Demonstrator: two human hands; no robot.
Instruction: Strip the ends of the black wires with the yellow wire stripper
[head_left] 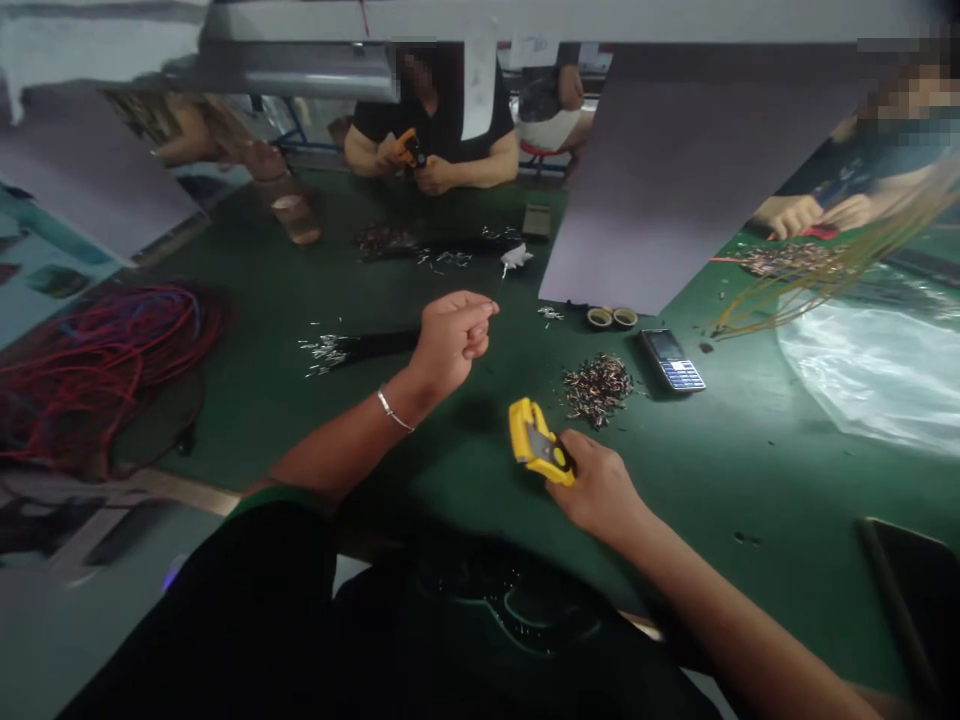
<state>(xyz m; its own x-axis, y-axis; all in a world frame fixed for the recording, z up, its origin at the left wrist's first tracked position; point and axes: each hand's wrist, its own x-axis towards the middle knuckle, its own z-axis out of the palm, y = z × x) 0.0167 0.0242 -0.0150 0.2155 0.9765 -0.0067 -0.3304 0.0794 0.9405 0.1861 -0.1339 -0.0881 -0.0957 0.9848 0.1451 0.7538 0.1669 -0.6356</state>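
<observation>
Right-hand grip (600, 487) around yellow hand tool (534, 440) over green workbench (750, 500)

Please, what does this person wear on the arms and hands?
The left hand and right hand are bare, with no gloves. A thin silver bangle circles the left wrist. The black top has a green edge on its left sleeve.
</observation>
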